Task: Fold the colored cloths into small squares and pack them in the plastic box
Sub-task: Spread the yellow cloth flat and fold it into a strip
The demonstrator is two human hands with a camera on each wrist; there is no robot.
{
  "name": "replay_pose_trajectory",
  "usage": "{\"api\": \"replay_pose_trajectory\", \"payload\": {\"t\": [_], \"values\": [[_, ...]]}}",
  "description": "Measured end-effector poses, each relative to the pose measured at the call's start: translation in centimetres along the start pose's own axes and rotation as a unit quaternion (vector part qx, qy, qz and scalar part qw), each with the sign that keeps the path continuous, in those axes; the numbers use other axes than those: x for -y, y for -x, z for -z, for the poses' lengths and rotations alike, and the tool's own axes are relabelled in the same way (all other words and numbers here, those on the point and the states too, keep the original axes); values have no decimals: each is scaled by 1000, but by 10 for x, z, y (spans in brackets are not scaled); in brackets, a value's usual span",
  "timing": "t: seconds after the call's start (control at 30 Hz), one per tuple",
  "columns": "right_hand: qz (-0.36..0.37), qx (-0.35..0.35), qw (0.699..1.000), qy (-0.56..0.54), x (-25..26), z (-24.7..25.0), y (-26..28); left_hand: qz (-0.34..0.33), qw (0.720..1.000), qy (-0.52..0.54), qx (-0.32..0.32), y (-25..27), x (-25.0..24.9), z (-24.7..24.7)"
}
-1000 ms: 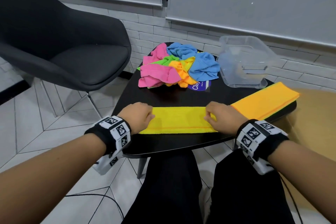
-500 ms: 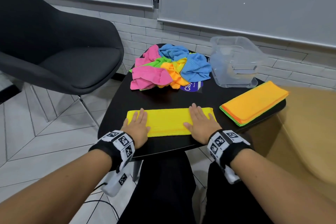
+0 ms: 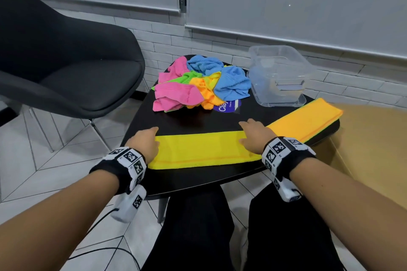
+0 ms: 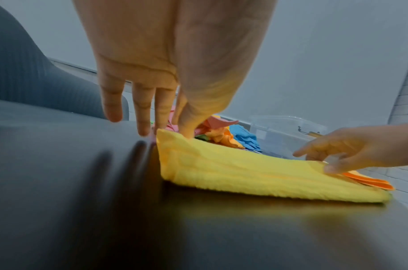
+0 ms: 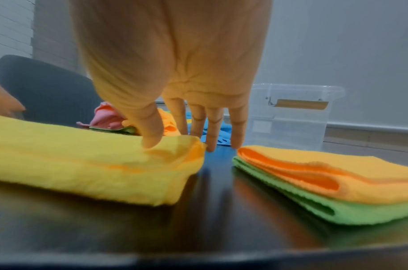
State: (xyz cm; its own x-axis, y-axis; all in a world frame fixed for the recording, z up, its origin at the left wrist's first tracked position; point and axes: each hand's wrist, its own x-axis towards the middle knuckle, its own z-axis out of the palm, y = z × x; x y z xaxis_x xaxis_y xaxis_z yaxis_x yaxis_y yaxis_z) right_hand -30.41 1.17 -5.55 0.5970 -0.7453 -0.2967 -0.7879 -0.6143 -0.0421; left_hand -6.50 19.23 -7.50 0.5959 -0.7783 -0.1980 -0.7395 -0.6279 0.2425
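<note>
A yellow cloth [image 3: 198, 149], folded into a long strip, lies along the near edge of the black table [image 3: 198, 121]. My left hand [image 3: 152, 136] is at its left end, thumb on the slightly raised far corner [image 4: 166, 138] and fingers pointing down at its edge. My right hand [image 3: 242, 134] pinches the right far corner [image 5: 189, 144], thumb on top and fingers behind. A pile of crumpled pink, blue, green and orange cloths [image 3: 198, 86] sits at the back. The clear plastic box [image 3: 279, 77] stands at the back right.
An orange folded cloth on a green one [image 3: 306, 119] lies right of the strip, close to my right hand. A blue label [image 3: 226, 106] lies by the pile. A dark chair [image 3: 66, 68] stands left of the table, a beige surface [image 3: 374, 138] to the right.
Half a second ago both palms lay flat on the strip. They have slid outward to its two ends, and the thumbs and fingers now hold the far corners.
</note>
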Motion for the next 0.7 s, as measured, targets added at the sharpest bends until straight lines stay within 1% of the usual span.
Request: {"api": "replay_pose_trajectory", "payload": {"t": [0.13,0.2,0.3,0.43,0.57,0.7], "values": [[1,35,999,-11,-8,10,-5,-20,1000,6,23,-9,1,6],[-2,34,999,-17,-10,11,-6,-23,1000,2,21,-10,-1,9],[-12,28,998,-60,-12,6,-5,-20,1000,14,7,-7,-1,9],[1,-10,992,-127,-13,0,-1,-8,996,92,-5,-4,2,6],[21,-32,982,-187,-13,4,3,-7,982,185,-26,-7,-1,8],[22,-72,975,-210,-28,23,4,-21,975,216,-46,-9,-17,16]]}}
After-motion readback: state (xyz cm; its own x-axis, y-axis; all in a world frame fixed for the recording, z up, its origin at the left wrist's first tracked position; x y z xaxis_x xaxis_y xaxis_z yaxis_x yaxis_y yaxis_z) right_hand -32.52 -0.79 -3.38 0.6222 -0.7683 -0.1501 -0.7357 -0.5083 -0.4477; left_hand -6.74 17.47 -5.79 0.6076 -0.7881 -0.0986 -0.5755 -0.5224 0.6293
